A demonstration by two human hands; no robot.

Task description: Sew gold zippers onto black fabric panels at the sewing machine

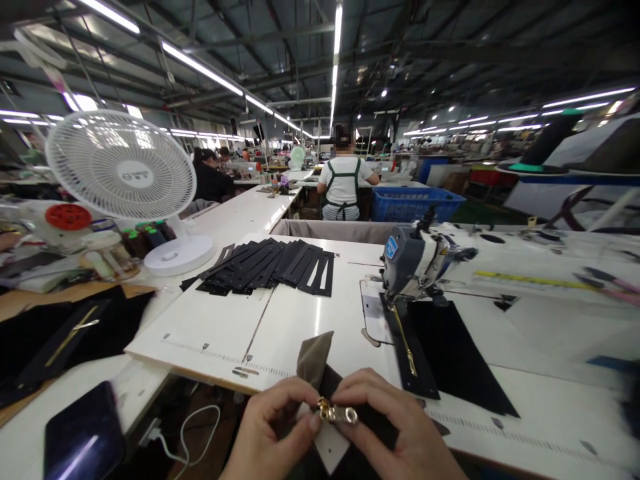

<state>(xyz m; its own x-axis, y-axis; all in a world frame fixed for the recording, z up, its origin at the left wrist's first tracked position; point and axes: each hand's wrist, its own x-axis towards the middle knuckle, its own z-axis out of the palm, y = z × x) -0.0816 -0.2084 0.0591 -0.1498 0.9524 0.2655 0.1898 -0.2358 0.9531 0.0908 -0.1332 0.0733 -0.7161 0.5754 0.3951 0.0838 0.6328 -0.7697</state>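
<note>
At the front edge of the sewing table, my left hand [273, 427] and my right hand [395, 427] meet with fingertips pinched around a gold zipper slider [325, 408]. Its shiny pull tab [346, 416] points right, beside my right fingers. An olive-brown strip of fabric [314, 357] sticks up behind the fingers, and a pale pointed piece [331, 452] hangs below them. How the strip joins the slider is hidden by my fingers. Under the sewing machine head [407, 263] lies a black fabric panel [455, 353] with a gold zipper [404, 343] on it.
Black slotted panels [270, 263] lie fanned out on the table [200, 333]. A white fan [135, 173] stands to the left, above a dark phone [83, 433]. Further left lie black pieces with a zipper [70, 337]. A person [343, 177] works ahead, beside a blue basket [415, 203].
</note>
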